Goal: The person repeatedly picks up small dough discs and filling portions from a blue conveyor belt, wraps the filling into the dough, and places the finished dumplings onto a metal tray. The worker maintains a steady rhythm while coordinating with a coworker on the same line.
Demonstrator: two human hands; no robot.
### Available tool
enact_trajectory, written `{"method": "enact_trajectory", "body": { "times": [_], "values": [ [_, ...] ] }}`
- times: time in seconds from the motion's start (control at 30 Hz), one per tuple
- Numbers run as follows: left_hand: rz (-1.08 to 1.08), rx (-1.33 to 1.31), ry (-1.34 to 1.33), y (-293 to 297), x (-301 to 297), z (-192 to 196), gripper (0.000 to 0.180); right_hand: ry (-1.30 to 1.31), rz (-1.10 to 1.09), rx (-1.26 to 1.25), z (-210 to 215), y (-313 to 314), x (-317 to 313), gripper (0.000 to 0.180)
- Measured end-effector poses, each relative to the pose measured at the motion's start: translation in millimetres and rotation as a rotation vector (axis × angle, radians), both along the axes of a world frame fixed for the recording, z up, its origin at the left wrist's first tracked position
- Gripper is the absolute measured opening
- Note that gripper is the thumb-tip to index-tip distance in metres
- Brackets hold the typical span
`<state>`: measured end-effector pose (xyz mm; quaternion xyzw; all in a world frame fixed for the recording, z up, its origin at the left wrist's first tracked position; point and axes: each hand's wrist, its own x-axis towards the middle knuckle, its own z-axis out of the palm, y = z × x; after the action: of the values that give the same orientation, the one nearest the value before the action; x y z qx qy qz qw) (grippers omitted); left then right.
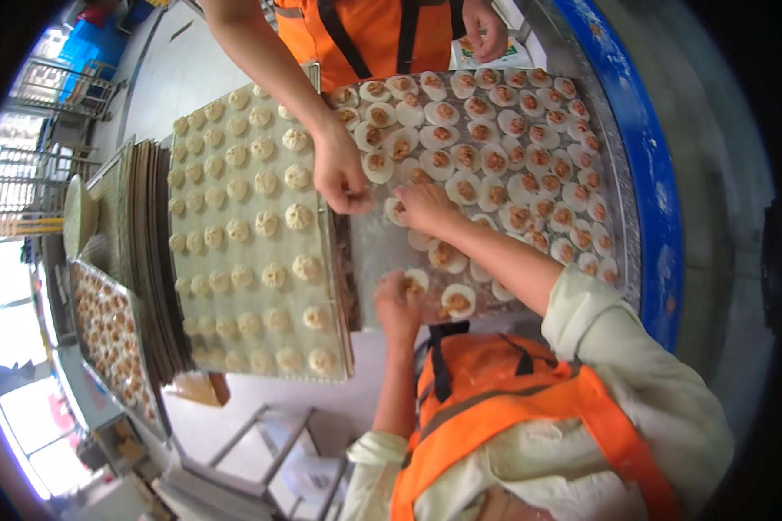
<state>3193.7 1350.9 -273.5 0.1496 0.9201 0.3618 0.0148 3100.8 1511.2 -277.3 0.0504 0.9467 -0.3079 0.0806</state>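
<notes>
My right hand (pixel 427 210) reaches over the steel table (pixel 375 252), its fingers stretched toward a round dough wrapper (pixel 395 211) topped with minced filling. My left hand (pixel 397 304) is nearer my body, fingers curled at the edge of another filled wrapper (pixel 415 283); its fingertips are partly hidden. Right beside it lies a separate filled wrapper (pixel 458 300). Many more flat wrappers with brownish filling (pixel 493 161) cover the table to the right. Opposite me, a co-worker's hand (pixel 343 182) hangs near the table's left edge, close to my right hand; what it holds cannot be made out.
On the left, a large tray (pixel 250 204) carries rows of pleated, closed buns (pixel 297 216). Stacked trays (pixel 152 260) stand beyond it, next to a tilted tray of filled pieces (pixel 113 334). A blue rim (pixel 660 191) edges the table at right. A metal rack (pixel 274 460) stands below.
</notes>
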Motion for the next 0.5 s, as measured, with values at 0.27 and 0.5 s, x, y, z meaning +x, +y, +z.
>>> {"method": "enact_trajectory", "body": {
  "times": [0.27, 0.5],
  "values": [
    [0.041, 0.114, 0.02, -7, -3, -4, 0.027, 0.032, -0.245, -0.47, 25, 38, 17, 0.043],
    [-0.077, 0.123, -0.029, 38, 15, 37, 0.03, 0.06, -0.504, -0.684, 12, 111, 161, 0.033]
  ]
}}
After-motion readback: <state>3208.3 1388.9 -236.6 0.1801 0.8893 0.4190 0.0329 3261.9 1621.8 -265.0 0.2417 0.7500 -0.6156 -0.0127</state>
